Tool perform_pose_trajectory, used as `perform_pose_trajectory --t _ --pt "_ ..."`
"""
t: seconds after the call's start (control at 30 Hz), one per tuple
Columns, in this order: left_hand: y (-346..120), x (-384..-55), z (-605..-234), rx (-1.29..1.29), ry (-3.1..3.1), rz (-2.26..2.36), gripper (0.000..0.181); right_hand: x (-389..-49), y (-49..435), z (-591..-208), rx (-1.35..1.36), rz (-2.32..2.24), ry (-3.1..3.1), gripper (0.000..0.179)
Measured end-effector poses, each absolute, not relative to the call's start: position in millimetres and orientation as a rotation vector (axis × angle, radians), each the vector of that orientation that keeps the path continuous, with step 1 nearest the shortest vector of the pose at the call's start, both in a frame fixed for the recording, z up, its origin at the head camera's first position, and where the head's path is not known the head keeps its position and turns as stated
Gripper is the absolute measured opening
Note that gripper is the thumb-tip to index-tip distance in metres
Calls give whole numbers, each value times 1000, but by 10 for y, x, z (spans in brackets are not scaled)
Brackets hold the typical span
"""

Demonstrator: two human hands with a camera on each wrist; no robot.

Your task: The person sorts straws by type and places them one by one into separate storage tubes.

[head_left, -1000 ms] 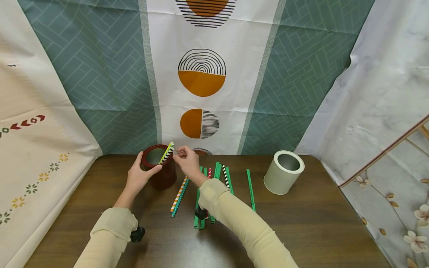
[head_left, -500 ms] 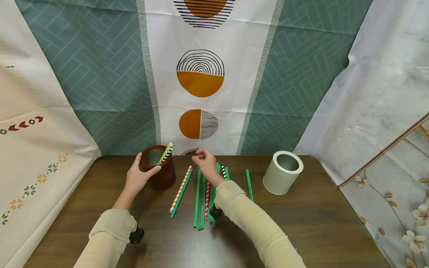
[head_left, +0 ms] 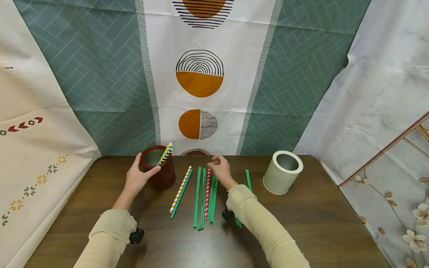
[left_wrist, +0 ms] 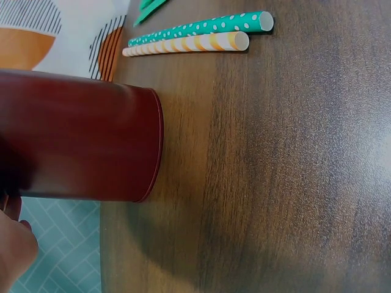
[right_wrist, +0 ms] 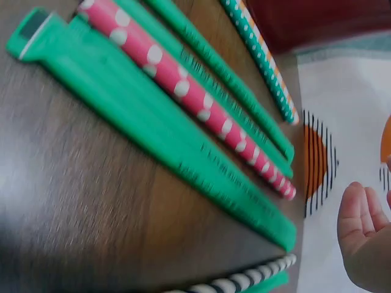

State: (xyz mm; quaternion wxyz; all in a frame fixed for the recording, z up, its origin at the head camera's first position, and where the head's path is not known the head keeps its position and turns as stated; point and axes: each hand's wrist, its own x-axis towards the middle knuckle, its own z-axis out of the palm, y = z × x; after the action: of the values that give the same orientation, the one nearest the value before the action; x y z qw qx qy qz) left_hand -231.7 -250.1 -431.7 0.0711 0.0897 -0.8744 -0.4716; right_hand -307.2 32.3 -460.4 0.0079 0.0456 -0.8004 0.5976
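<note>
My left hand holds the dark red can near its rim, thumb in front and fingers along the left side. Striped paper straws, yellow-green and black-and-white, lean out of that can. My right hand hovers above the far ends of the laid-out straws, fingers loosely bent and nothing visible in them. Below it are a pink dotted straw, several straws in green wrappers and, in the right wrist view, a black-and-white striped straw. The right forearm hides part of this row in the head view.
An orange-striped straw and a teal dotted straw lie side by side right of the red can. A cream can stands at the right, with a lone green-wrapped straw left of it. Patterned cloth hangs behind the table.
My right hand has moved from beside the red can's rim rightward to over the green-wrapped straws. The left hand stays on the red can.
</note>
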Motion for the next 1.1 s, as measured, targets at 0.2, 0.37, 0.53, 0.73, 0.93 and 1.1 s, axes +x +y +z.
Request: perform_pose_trajectory --t 0.2,0.37,0.53,0.73,0.93,1.1 --pt "-2510 -2319 -4319 270 -2625 -1427 99 -3115 474 -4704 131 1788 -2581 29" --pt "-2510 -2320 -4323 267 -2622 -1429 99 -3114 565 -4772 129 1779 -2620 34" --pt "-2511 -2319 -4326 263 -2622 -1427 99 -3117 623 -4832 101 1827 -2636 36" --pt "-2510 -2316 -4325 260 -2620 -1431 99 -3114 646 -4873 82 1832 -2653 37" --pt "-2505 -2319 -4328 259 -2618 -1433 99 -3104 657 -4900 30 1844 -2605 33" --pt "-2505 -2326 -4334 263 -2615 -1428 99 -3102 667 -4920 -76 1770 -2573 28"
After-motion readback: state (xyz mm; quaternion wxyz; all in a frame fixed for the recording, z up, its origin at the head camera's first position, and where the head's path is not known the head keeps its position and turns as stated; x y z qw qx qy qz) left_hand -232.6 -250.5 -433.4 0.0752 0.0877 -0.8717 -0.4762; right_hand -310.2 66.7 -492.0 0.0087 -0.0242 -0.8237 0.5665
